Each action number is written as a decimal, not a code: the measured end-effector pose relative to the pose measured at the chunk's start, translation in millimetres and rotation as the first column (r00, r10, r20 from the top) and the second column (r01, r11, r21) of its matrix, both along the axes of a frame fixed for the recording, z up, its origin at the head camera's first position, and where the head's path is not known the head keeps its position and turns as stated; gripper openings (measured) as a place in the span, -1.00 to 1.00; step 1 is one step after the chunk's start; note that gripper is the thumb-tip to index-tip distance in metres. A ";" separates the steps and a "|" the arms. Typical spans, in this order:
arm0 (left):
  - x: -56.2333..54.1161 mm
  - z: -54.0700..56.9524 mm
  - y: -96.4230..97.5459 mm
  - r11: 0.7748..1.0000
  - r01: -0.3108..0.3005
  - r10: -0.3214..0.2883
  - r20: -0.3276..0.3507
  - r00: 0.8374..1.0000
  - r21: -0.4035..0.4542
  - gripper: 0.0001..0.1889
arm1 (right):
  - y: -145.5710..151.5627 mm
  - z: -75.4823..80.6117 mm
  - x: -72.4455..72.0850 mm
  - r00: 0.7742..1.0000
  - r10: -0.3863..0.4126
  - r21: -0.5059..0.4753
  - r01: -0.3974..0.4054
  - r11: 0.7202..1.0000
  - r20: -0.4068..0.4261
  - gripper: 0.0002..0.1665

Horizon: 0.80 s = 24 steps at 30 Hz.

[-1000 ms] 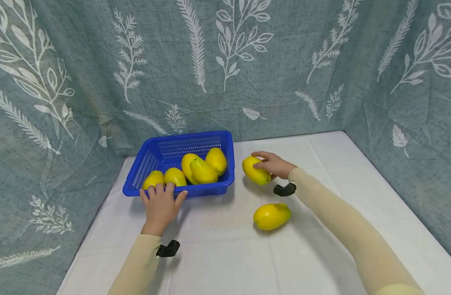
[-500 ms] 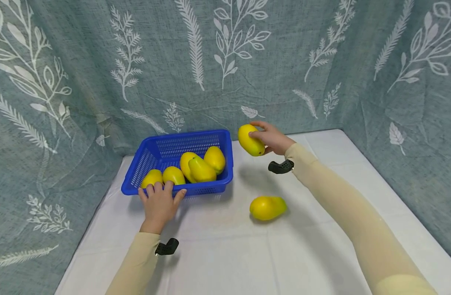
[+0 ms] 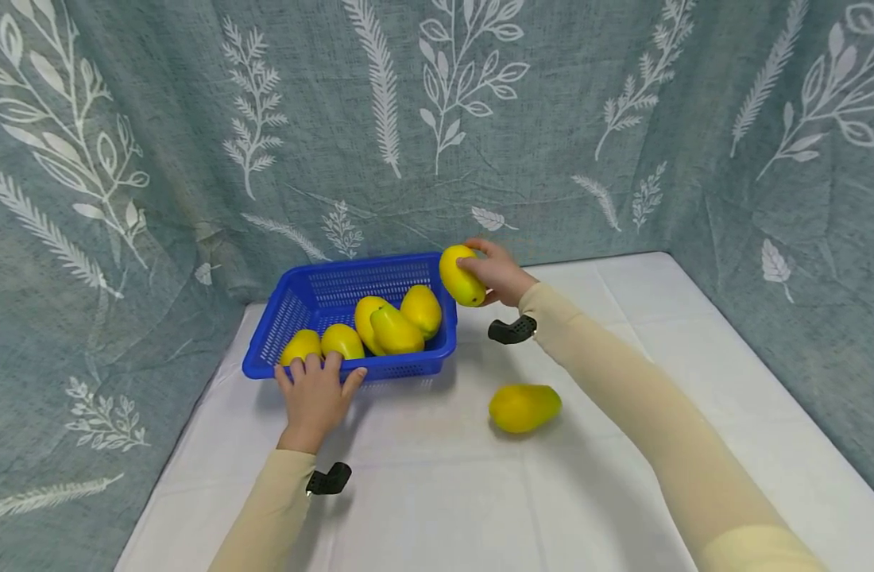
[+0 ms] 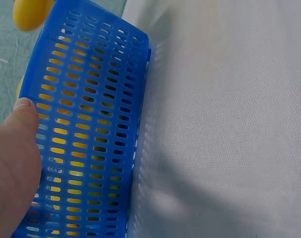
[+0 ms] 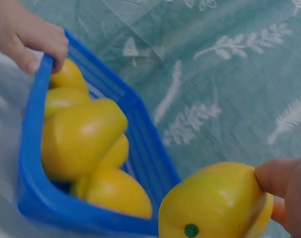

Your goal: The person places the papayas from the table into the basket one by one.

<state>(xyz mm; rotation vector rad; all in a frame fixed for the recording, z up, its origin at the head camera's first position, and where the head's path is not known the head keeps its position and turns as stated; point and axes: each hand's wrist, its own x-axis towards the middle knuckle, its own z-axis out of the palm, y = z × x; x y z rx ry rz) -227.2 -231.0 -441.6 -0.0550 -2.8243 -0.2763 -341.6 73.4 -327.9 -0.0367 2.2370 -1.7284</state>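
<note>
My right hand [image 3: 500, 274] grips a yellow mango [image 3: 462, 276] between thumb and fingers, raised at the basket's right rim. In the right wrist view, the small green spot on the held mango [image 5: 214, 203] faces the camera. With its fingers over the near rim and its thumb outside, my left hand [image 3: 315, 401] holds the blue plastic basket [image 3: 401, 367]. Inside the basket lie several yellow mangoes [image 3: 396, 330], one of them greener and narrowing at its top. Another mango [image 3: 524, 408], greenish at its right end, lies on the table to the right of the basket.
A white cloth [image 3: 437, 492] covers the table. Grey-green curtains [image 3: 551, 119] with white leaf prints stand behind and on both sides, and the basket's back sits close to them. Black devices are strapped to both wrists.
My right hand has lifted the mango off the table, then carried it left to the basket's right rim. The left hand stays on the near rim.
</note>
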 end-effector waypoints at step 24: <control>1.8 -2.2 -4.7 1.000 0.000 0.000 -0.049 0.999 0.011 -0.45 | -70.4 -24.7 -1.6 1.000 -0.002 -0.062 0.003 0.998 0.026 -0.24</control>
